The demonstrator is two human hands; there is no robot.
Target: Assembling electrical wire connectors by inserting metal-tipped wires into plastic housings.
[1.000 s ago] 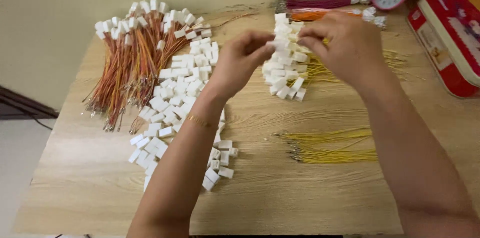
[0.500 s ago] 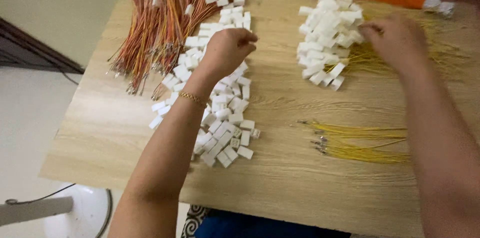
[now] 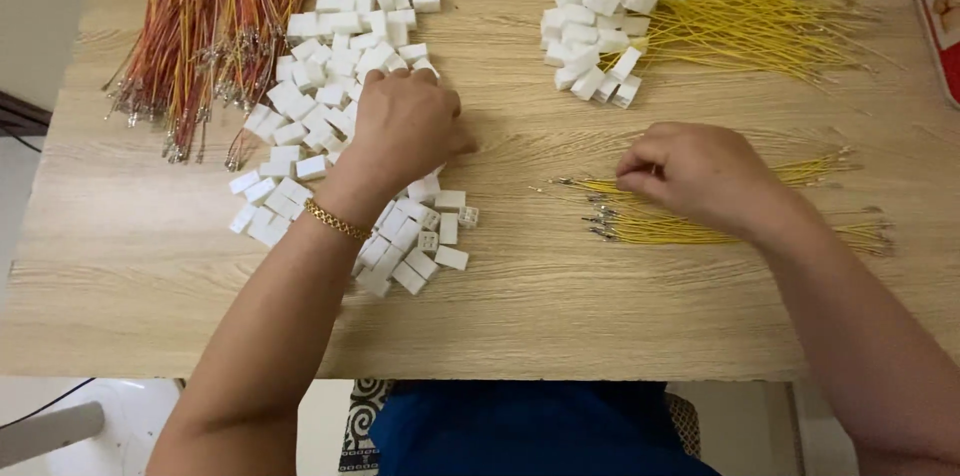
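Picking one housing and one wire
My left hand curls over the housings; my right hand pinches at yellow wires mid-table—take singles.

The left hand is covering part of the white connector pile, its fingertips hidden. The right hand is hiding the middle of the loose yellow wires. The top edge is cropping the orange wire bundle, and the right edge the red box.
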